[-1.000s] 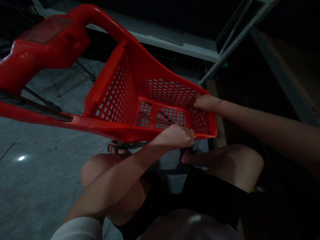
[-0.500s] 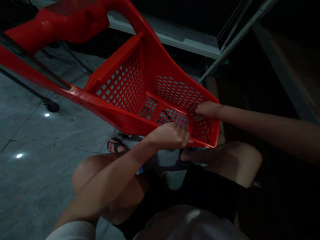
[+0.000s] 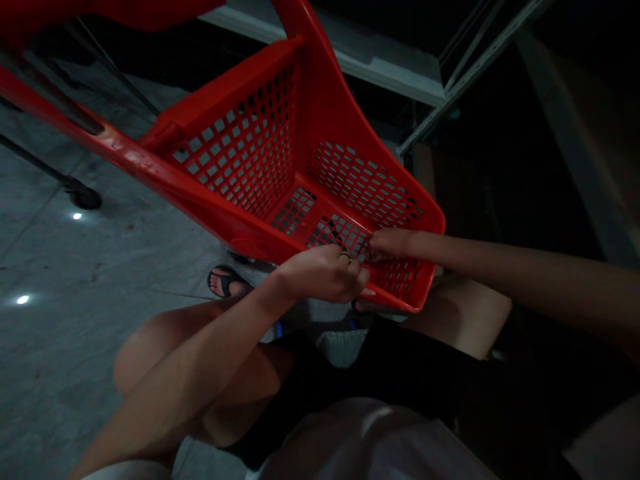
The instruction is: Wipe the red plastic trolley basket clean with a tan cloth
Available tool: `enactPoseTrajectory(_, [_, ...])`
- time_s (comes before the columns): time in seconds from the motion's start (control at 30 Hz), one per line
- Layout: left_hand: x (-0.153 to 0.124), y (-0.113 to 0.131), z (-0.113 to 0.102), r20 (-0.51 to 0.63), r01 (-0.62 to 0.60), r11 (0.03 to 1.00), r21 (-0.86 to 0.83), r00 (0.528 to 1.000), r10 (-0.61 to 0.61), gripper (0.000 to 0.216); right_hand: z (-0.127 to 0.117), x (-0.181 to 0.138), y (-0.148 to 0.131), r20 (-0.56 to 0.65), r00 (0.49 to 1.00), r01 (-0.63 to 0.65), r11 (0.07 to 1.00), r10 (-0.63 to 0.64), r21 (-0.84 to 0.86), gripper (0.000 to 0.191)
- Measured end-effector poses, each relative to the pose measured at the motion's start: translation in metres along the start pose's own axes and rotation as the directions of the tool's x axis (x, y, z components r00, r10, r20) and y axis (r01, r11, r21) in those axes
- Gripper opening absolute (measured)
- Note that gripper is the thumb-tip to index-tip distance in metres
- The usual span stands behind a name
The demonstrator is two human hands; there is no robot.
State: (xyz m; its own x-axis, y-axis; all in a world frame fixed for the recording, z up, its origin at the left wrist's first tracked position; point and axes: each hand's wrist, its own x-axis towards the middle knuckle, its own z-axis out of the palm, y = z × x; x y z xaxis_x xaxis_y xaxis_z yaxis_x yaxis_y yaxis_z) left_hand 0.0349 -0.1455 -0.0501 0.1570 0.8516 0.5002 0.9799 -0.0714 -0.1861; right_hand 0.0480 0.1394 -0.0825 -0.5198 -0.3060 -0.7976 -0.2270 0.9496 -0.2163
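Note:
A red plastic shopping cart (image 3: 345,80) with lattice walls stands tilted in front of my knees. My left hand (image 3: 327,273), with a dark ring on one finger, is closed over its near rim. Down inside the basket is my right hand (image 3: 387,243), close to the lattice floor and the right end wall. Its fingers are curled, and what they hold, if anything, is hidden. A thin dark strip shows at the basket floor (image 3: 300,230), too dim to name.
White metal shelving (image 3: 385,73) stands behind the cart, with a slanted metal upright (image 3: 470,73) to its right. On the grey floor (image 3: 55,373) at left are bright light reflections and a dark caster wheel (image 3: 84,195). A sandalled foot (image 3: 223,281) is below the basket.
The cart's handle end has shifted left and up in view, and the basket looks nearer. My right hand has moved lower and left inside it. My left hand still grips the rim.

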Motion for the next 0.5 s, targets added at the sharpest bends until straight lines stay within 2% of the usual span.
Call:
enactPoseTrajectory(0.1, [-0.003,0.0,-0.003,-0.06,0.006,0.999,0.042,0.998,-0.003,0.03,-0.01,-0.017,-0.007,0.179,0.983,-0.051,0.996,0.036,0.078,0.022])
enactPoseTrajectory(0.2, [-0.005,-0.002,-0.005,-0.108,0.019,0.997,0.08,0.994,-0.011,0.034,-0.021,-0.046,-0.006,0.304,0.952,-0.032,0.974,-0.038,0.223,0.021])
enactPoseTrajectory(0.27, [-0.005,-0.004,-0.005,-0.103,0.017,0.998,0.065,0.995,-0.01,0.036,-0.024,-0.057,-0.002,0.299,0.951,-0.003,0.962,-0.082,0.273,0.024])
enactPoseTrajectory(0.33, [-0.006,-0.006,-0.003,-0.094,0.018,0.999,0.037,0.995,-0.015,0.036,-0.021,-0.055,-0.001,0.26,0.96,0.033,0.96,-0.108,0.277,0.029])
enactPoseTrajectory(0.4, [-0.006,-0.009,0.0,-0.092,0.025,0.999,0.022,0.995,-0.023,0.033,-0.011,-0.039,-0.007,0.199,0.972,0.067,0.96,-0.124,0.272,0.031])
enactPoseTrajectory(0.5, [-0.007,-0.011,0.004,-0.08,0.023,1.0,0.02,0.997,-0.022,0.03,0.007,-0.008,-0.028,0.126,0.987,0.064,0.962,-0.1,0.267,0.024])
